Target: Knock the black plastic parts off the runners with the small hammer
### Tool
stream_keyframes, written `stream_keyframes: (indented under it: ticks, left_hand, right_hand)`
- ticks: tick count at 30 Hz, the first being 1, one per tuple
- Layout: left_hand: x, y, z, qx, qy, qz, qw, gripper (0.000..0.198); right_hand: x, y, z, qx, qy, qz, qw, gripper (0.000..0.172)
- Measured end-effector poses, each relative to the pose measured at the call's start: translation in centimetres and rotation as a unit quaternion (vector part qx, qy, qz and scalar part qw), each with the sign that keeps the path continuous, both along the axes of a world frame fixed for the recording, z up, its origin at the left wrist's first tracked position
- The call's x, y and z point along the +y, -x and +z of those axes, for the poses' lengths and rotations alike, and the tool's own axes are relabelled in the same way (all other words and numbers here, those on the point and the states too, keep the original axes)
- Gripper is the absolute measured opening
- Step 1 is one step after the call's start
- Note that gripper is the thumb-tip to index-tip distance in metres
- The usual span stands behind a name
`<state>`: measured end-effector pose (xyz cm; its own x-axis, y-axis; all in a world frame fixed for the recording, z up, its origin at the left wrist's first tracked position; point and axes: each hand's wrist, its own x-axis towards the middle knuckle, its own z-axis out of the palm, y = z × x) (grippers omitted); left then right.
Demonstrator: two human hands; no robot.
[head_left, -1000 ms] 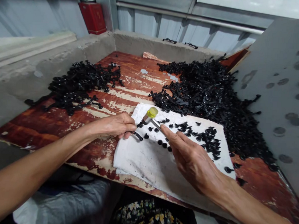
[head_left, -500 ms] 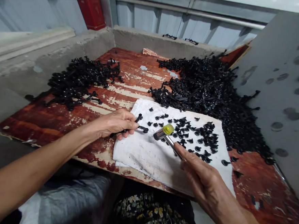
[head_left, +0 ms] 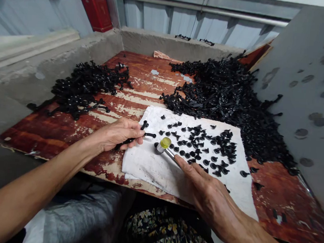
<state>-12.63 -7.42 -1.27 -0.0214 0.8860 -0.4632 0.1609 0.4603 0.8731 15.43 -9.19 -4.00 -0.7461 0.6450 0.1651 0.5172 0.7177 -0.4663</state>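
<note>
My left hand (head_left: 125, 133) is closed around a slim black part (head_left: 150, 135) with knobbed ends, at the left edge of a white cloth (head_left: 147, 168). Some of that part is hidden by my fingers. My right hand (head_left: 204, 187) grips the metal handle of a small mallet (head_left: 165, 143), whose head has a yellow-green face on top and a dark face below. The mallet head is over the cloth, just right of the held part. Small black round-based pegs (head_left: 188, 145) lie scattered over the cloth's upper and right portions.
A large heap of black parts (head_left: 222, 92) fills the table's right side, against a spotted grey panel (head_left: 297, 97). A smaller heap (head_left: 86, 86) sits at the left of the worn red table (head_left: 139, 79). Low cement walls (head_left: 151, 41) border the back and left; a red box (head_left: 96, 13) stands in the corner.
My right hand has brought the mallet leftward, closer to the black part. My left hand has shifted slightly left with its grip kept.
</note>
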Motion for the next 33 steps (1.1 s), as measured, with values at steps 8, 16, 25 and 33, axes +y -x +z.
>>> stream_keyframes:
  ticks: [8, 16, 25, 33]
  left_hand:
    - [-0.4, -0.5, -0.5, -0.008, -0.006, -0.038, 0.999, 0.023]
    - [-0.4, -0.9, -0.3, 0.012, 0.030, -0.020, 0.999, 0.031]
    - [-0.3, -1.0, -0.5, 0.008, 0.034, -0.020, 0.999, 0.027]
    - [-0.3, -1.0, -0.7, 0.010, 0.029, -0.027, 0.999, 0.028]
  right_hand:
    - [-1.7, -1.2, -0.5, 0.113, -0.009, -0.073, 0.991, 0.047]
    - [-1.9, -1.3, -0.8, 0.117, -0.001, -0.086, 0.989, 0.040]
    - [-1.9, -1.5, -1.0, 0.119, 0.028, -0.088, 0.989, 0.043]
    - [-1.8, -1.6, -1.1, 0.119, 0.035, -0.088, 0.988, 0.043]
